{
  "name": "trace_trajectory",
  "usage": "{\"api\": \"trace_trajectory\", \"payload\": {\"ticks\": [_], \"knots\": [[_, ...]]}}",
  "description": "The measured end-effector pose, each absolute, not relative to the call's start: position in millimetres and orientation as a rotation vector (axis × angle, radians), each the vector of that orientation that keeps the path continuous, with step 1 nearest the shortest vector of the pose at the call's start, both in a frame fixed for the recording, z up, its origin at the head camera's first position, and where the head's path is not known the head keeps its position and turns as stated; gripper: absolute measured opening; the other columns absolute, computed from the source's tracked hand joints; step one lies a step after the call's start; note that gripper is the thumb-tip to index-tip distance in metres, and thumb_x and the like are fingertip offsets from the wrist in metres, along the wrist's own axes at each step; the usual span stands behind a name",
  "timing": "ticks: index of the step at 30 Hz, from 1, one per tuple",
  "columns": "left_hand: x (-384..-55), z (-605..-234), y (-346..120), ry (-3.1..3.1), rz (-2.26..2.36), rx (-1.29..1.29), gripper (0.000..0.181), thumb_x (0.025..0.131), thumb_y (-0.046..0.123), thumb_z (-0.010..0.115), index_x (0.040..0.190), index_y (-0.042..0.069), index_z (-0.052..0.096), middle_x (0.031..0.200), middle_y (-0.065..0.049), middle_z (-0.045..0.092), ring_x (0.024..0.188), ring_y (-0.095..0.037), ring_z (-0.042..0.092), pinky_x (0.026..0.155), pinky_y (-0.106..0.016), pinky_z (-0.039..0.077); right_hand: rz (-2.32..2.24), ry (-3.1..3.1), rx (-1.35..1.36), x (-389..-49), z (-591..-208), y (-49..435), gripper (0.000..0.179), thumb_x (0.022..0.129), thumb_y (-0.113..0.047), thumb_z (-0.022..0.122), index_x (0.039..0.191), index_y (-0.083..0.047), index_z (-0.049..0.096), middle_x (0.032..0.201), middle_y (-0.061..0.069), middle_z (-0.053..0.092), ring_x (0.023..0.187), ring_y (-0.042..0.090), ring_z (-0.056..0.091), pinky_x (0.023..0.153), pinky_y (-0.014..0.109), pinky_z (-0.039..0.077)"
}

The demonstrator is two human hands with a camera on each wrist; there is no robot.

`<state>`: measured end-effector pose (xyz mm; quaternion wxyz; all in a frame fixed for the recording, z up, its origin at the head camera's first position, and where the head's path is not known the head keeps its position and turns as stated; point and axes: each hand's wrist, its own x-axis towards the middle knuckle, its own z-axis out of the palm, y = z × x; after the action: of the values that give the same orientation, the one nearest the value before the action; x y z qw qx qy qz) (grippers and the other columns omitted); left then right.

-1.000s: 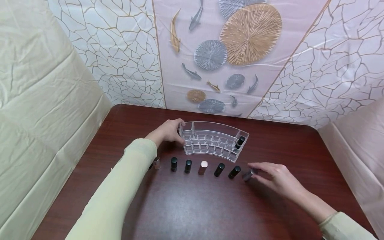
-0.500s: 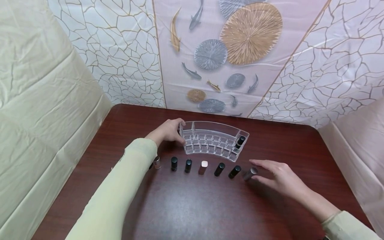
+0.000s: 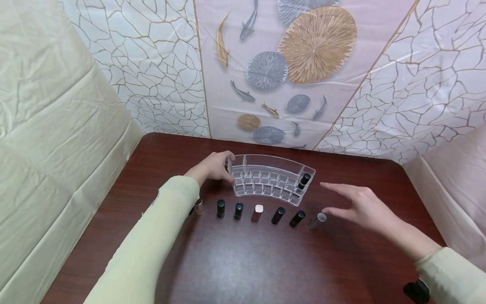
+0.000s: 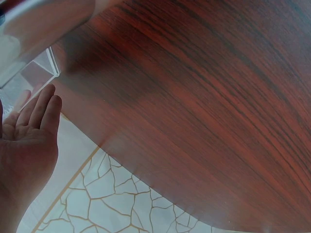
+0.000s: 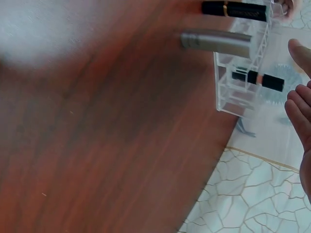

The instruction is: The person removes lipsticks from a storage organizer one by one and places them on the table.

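Note:
In the head view a clear curved lipstick organizer (image 3: 262, 168) stands on the dark red-brown table. My left hand (image 3: 212, 165) grips its left end, thumb at the front and fingers at the back. One black lipstick (image 3: 303, 181) stands in a slot at the organizer's right end. My right hand (image 3: 360, 207) hovers just right of a silver lipstick (image 3: 318, 220), thumb and fingers spread, holding nothing. That silver tube stands upright on the table at the right of a row. The right wrist view shows the silver lipstick (image 5: 218, 43) and the right fingers (image 5: 299, 114) apart from it.
Left of the silver tube runs a row of standing lipsticks: black ones (image 3: 297, 218), a pink-capped one (image 3: 257, 213), and a silvery one (image 3: 199, 206) partly behind the left sleeve. A patterned cloth backdrop (image 3: 163, 71) rises behind the table's far edge.
My right hand has let go of the silver lipstick and drawn up and to the right, its fingers spreading wider. The left hand and the organizer have stayed in place.

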<state>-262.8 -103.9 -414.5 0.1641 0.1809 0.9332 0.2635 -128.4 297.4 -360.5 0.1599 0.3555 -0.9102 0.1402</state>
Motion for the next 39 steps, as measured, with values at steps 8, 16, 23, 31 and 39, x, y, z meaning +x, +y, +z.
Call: {"api": "trace_trajectory", "payload": {"ticks": [8, 16, 23, 31, 39], "knots": [[-263.6, -417.4, -104.2, 2.674, 0.74, 0.524, 0.079, 0.068, 0.034, 0.086, 0.133, 0.011, 0.049, 0.118, -0.006, 0.059, 0.105, -0.021, 0.052, 0.095, -0.037, 0.044, 0.401, -2.669, 0.982, -147.1, -349.3, 293.2, 0.07, 0.067, -0.03, 0.088, 0.13, -0.015, 0.062, 0.119, 0.003, 0.068, 0.106, 0.019, 0.066, 0.085, 0.034, 0.049], [-262.8, -417.0, -104.3, 2.663, 0.747, 0.514, 0.078, 0.068, 0.034, 0.086, 0.133, 0.01, 0.049, 0.116, -0.006, 0.059, 0.105, -0.021, 0.052, 0.094, -0.038, 0.044, 0.418, -2.725, 0.955, -168.3, -352.6, 288.6, 0.07, 0.07, -0.035, 0.086, 0.132, -0.014, 0.06, 0.123, 0.004, 0.066, 0.11, 0.022, 0.063, 0.089, 0.039, 0.049], [-260.8, -414.4, -103.8, 2.664, 0.737, 0.497, 0.079, 0.068, 0.034, 0.086, 0.134, 0.012, 0.048, 0.119, -0.007, 0.059, 0.106, -0.022, 0.051, 0.096, -0.038, 0.043, 0.455, -2.737, 0.947, -184.0, -362.9, 283.6, 0.07, 0.07, -0.036, 0.085, 0.133, -0.018, 0.06, 0.122, 0.005, 0.066, 0.11, 0.023, 0.064, 0.089, 0.042, 0.049], [-260.7, -412.4, -103.4, 2.661, 0.748, 0.492, 0.078, 0.068, 0.033, 0.087, 0.133, 0.011, 0.049, 0.119, -0.008, 0.06, 0.105, -0.022, 0.051, 0.095, -0.037, 0.043, 0.488, -2.766, 0.91, -195.9, -377.0, 284.5, 0.066, 0.071, -0.035, 0.085, 0.129, -0.015, 0.062, 0.121, 0.004, 0.067, 0.11, 0.024, 0.064, 0.089, 0.044, 0.049], [-262.0, -414.5, -104.5, 2.671, 0.748, 0.505, 0.078, 0.067, 0.033, 0.087, 0.132, 0.011, 0.049, 0.116, -0.007, 0.06, 0.105, -0.021, 0.052, 0.094, -0.036, 0.044, 0.556, -2.788, 0.898, -201.4, -389.2, 282.7, 0.057, 0.073, -0.028, 0.084, 0.126, -0.018, 0.065, 0.118, 0.001, 0.069, 0.108, 0.019, 0.065, 0.088, 0.04, 0.051]]}}
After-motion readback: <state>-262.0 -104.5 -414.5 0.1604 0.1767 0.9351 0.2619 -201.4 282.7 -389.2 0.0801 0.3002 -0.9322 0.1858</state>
